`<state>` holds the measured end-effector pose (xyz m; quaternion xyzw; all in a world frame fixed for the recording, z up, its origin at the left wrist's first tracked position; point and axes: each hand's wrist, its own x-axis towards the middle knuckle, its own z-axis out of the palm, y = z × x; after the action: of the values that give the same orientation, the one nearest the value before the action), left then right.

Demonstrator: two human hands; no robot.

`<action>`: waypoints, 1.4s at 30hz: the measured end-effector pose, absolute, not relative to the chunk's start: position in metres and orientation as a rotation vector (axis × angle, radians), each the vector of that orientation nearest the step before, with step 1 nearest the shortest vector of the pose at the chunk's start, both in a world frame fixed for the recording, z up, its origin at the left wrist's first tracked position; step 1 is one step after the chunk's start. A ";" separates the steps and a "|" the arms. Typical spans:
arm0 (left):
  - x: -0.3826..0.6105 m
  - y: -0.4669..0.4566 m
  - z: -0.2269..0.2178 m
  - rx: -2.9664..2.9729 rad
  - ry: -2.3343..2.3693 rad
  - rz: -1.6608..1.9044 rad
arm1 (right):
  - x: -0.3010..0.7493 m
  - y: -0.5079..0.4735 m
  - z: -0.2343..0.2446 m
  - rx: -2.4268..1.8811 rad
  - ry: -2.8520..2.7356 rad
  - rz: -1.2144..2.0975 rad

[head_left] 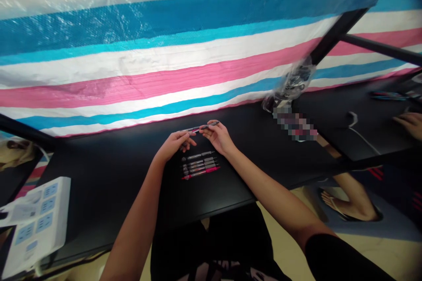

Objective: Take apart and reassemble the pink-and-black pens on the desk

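Observation:
Above the middle of the black table, my left hand [175,144] is closed on one end of a slim pen [198,130] with a reddish part in its middle. My right hand [219,137] pinches the other, grey end between thumb and fingertips. Whether the pen is in one piece or two parts is too small to tell. Just below my hands lies a row of several pens with grey grips [199,156], side by side. Nearest me in that row is a pink pen [201,173].
A white power strip [57,210] with plugs sits at the table's left. To the right are a clear plastic bag [298,81] and a pixelated item [295,124]. Another person's hand [410,124] rests on the neighbouring table. A striped sheet [158,83] hangs behind.

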<state>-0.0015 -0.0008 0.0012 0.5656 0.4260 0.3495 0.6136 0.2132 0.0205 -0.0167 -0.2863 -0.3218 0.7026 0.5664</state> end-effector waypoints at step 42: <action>0.001 0.003 0.003 1.915 1.359 0.911 | 0.245 0.034 -0.005 -1.081 -1.797 1.198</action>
<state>0.0005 0.0026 0.0026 0.7236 0.5136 0.3445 0.3065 0.2455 0.0341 -0.0052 -0.4186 -0.6955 0.4635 0.3553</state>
